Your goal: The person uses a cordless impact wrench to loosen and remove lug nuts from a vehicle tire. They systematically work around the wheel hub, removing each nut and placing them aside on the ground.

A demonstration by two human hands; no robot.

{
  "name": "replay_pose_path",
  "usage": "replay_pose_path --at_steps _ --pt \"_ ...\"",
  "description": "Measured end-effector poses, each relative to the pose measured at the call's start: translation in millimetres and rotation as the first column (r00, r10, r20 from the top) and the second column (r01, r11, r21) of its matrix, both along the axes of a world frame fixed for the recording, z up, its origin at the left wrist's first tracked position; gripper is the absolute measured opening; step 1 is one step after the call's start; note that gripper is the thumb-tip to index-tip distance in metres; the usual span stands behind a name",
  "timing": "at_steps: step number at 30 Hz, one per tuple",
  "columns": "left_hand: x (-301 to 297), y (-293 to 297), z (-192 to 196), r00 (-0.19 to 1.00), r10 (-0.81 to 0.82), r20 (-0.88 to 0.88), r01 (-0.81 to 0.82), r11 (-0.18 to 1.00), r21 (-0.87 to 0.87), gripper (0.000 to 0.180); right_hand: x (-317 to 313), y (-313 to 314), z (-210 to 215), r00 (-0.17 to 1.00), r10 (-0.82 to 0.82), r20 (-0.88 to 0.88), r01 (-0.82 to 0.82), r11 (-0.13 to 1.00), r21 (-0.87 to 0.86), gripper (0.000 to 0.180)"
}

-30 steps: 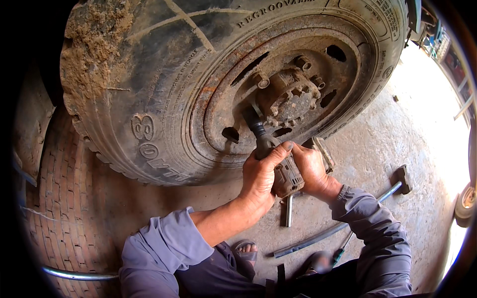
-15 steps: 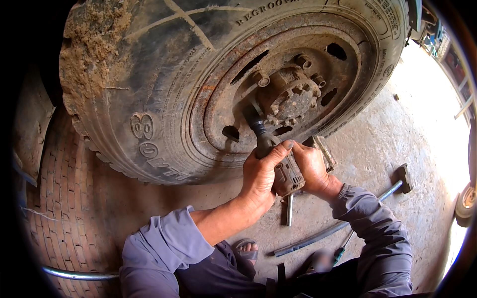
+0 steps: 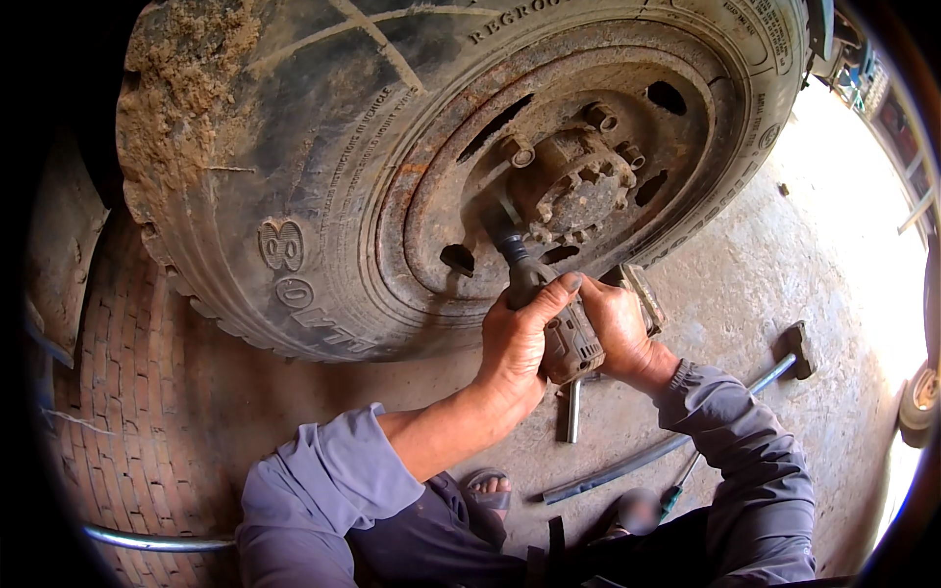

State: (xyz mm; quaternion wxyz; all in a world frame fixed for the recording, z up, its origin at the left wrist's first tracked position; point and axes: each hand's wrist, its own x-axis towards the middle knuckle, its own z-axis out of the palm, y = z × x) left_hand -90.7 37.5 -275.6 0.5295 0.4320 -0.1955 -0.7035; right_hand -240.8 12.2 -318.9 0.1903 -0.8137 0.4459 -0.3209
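Note:
A large muddy truck tyre [image 3: 323,186] on a rusty steel wheel rim [image 3: 446,211] fills the upper part of the view. Both my hands grip a dark, dusty impact wrench [image 3: 571,345]. My left hand [image 3: 515,343] wraps its body from the left, and my right hand [image 3: 616,328] closes on it from the right. The black socket [image 3: 510,243] on its nose reaches into the rim beside the hub [image 3: 585,201]; the nut under it is hidden. Several wheel nuts [image 3: 602,120] stand out around the hub.
On the concrete floor [image 3: 814,255] lie a hammer [image 3: 799,351], a grey pipe [image 3: 613,470], a short metal bar [image 3: 573,412] and a green-handled screwdriver [image 3: 670,502]. A ribbed tyre tread [image 3: 127,392] and a shiny metal tube [image 3: 157,541] are at the left. My sandalled foot [image 3: 488,487] is below.
Almost nothing differs. The view has shifted very slightly; both hands keep their hold on the impact wrench, with its socket at the same place in the rim.

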Motion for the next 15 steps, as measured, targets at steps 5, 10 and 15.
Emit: replay_pose_path --at_steps 5,10,15 --pt "0.4 -0.8 -0.1 1.000 0.003 0.001 -0.003 1.000 0.011 0.044 0.6 -0.7 -0.3 1.000 -0.002 0.011 0.002 1.000 -0.010 0.044" --pt "0.8 0.2 2.3 1.000 -0.013 -0.023 0.014 1.000 0.006 0.042 1.1 0.6 2.5 1.000 -0.002 0.013 0.002 1.000 0.006 0.044" --pt "0.4 0.0 0.2 1.000 -0.010 -0.022 0.010 1.000 0.001 0.042 0.8 0.7 2.7 1.000 -0.003 0.010 0.003 1.000 0.002 0.044"
